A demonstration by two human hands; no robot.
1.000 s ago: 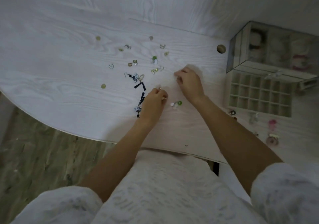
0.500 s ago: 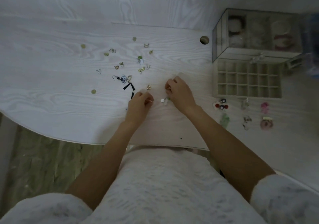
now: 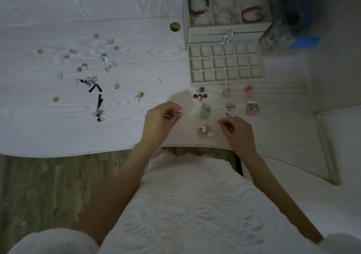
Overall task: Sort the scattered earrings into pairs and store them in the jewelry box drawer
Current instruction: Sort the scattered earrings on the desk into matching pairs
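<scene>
My left hand (image 3: 163, 116) hovers over the white table (image 3: 136, 38) near its front edge, fingers curled, pinching a thin gold earring. My right hand (image 3: 237, 129) is further right and pinches a similar thin piece. Between my hands lies a pale pink pair (image 3: 205, 133). The jewelry box (image 3: 226, 30) stands at the back right with its gridded drawer (image 3: 192, 64) pulled out; its compartments look empty. Several loose earrings (image 3: 106, 69) lie scattered at the left, among them a green one (image 3: 140, 95) and black strips (image 3: 95, 88).
Grouped earrings lie in front of the drawer: red and blue (image 3: 199, 95), green (image 3: 205, 112), pink (image 3: 248, 91) and a round pink piece (image 3: 252, 108). A cable hole (image 3: 175, 26) sits left of the box. Blue items (image 3: 300, 42) stand at the far right.
Both hands have moved right, away from the scattered pile and over to the grouped earrings in front of the drawer. The view has swung right with them.
</scene>
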